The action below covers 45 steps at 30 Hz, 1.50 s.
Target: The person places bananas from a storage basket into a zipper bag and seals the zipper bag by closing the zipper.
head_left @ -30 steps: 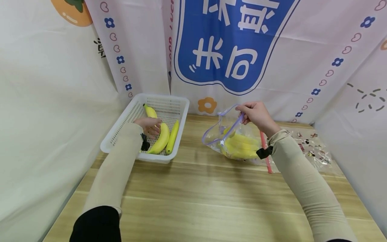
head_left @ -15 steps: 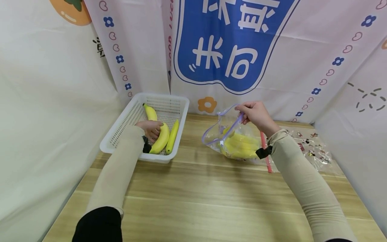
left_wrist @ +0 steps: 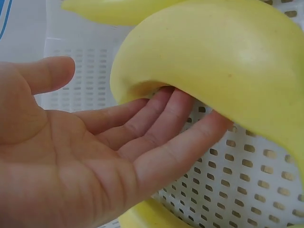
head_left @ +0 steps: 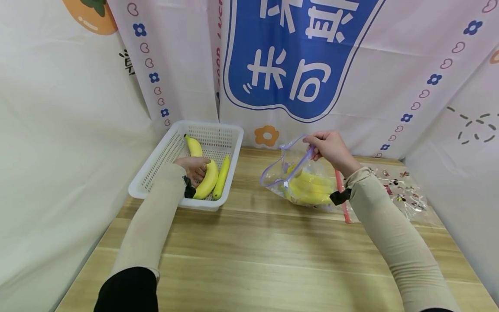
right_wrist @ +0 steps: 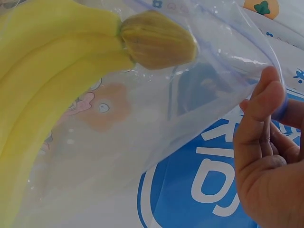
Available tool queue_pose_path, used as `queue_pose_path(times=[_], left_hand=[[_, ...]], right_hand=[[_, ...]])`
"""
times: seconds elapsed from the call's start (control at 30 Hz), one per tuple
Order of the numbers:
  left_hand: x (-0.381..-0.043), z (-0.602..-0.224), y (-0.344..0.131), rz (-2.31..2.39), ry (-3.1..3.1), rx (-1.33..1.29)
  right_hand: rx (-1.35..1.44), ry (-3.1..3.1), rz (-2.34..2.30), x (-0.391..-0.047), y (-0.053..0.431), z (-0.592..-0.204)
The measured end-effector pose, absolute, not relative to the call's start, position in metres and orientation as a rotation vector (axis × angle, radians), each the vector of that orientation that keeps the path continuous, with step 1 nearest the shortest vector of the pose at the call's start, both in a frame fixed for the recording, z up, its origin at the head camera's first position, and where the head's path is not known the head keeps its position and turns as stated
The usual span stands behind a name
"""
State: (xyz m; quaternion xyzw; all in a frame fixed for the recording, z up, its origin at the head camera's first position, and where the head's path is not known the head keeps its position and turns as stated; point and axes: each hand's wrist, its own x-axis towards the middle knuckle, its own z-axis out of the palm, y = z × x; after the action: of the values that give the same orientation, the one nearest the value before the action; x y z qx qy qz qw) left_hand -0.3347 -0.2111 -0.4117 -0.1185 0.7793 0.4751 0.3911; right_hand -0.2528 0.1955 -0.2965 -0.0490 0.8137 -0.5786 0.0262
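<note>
My left hand [head_left: 196, 165] is inside a white perforated basket [head_left: 210, 124] on the left. Its fingertips reach under the curve of a yellow banana [left_wrist: 204, 52], while the thumb stays apart from it in the left wrist view. Another banana [head_left: 194, 146] lies behind, and a slim one [head_left: 222, 177] lies along the right wall. With thumb and fingers, my right hand [head_left: 329, 149] pinches the purple zip edge of a clear zip bag [head_left: 297, 167], whose mouth gapes to the left. Inside the bag is a bunch of bananas [right_wrist: 47, 71] with a brown stem end.
A flat clear bag [head_left: 401, 195] with a red zip strip and cartoon prints lies to the right, partly behind my right forearm. Wood-grain table [head_left: 249, 260] stretches out in front. Printed white cloth [head_left: 187, 56] hangs along the back and both sides.
My left hand has shifted slightly right, closer against the banana in the basket, and its fingers have gone lower beside it. My right hand and the zip bag have stayed put.
</note>
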Motion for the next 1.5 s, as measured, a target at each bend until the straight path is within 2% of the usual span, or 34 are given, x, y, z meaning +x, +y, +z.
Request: queue_pose_path(times=[1.03,1.3,1.5], left_hand=[[-0.328,-0.407,-0.204,1.192,2.028,-0.340],[-0.327,-0.409,-0.199,1.074,2.150,-0.222],[-0.329,-0.410,-0.197,1.109,2.153,-0.279]], right_hand=[[-0.143,2.494,-1.802,-0.256,0.193,-0.299],[-0.142,2.494,-1.797,-0.255,0.194,-0.299],[-0.147,2.499,-1.795,-0.254,0.194,-0.298]])
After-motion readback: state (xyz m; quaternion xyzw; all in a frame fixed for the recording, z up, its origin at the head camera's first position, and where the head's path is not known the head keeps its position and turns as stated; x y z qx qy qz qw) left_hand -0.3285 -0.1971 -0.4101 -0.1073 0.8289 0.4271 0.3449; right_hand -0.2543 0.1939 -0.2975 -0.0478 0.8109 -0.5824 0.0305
